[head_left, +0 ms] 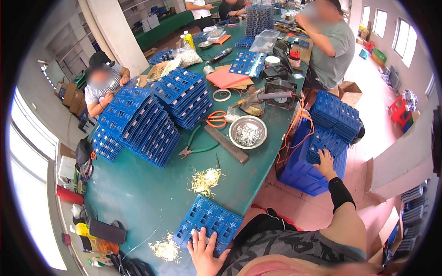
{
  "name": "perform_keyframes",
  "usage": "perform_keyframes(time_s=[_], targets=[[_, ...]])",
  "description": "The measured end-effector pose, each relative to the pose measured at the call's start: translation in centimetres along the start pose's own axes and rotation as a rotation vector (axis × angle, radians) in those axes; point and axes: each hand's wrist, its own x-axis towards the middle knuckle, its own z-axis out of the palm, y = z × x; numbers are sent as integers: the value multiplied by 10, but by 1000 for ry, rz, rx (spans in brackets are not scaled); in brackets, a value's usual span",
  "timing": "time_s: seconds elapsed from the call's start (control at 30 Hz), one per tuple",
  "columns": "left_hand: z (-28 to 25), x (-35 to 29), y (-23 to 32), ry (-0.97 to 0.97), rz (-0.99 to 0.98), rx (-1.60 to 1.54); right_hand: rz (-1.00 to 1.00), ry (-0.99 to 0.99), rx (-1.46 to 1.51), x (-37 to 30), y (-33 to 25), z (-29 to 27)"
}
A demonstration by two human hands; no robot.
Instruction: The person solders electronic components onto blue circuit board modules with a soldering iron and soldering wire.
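My left hand [206, 252] lies with spread fingers on the near edge of a blue panel of circuit boards [209, 220] at the front of the green table. To my right, my right hand [326, 162] is stretched out, its fingers apart and touching blue boards [328, 141] piled on a blue plastic crate [299, 172]. One loose heap of thin yellowish pins [206, 181] sits just beyond the panel, and another heap [165, 249] lies left of my left hand.
Tall stacks of blue boards [138, 122] stand at the left. Green-handled cutters [202, 148], a flat bar [226, 145], orange-handled scissors [216, 119], a metal bowl of small silvery parts [248, 132] and a soldering iron [267, 96] lie mid-table. Other people sit along the table.
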Motion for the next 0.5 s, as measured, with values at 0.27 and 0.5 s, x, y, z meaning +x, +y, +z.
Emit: perform_keyframes(time_s=[0.27, 0.5], targets=[[9, 3, 0, -35, -5, 44, -133, 415, -41, 8, 21, -2], [11, -5, -8, -49, 20, 126, -111, 194, 91, 31, 40, -5]])
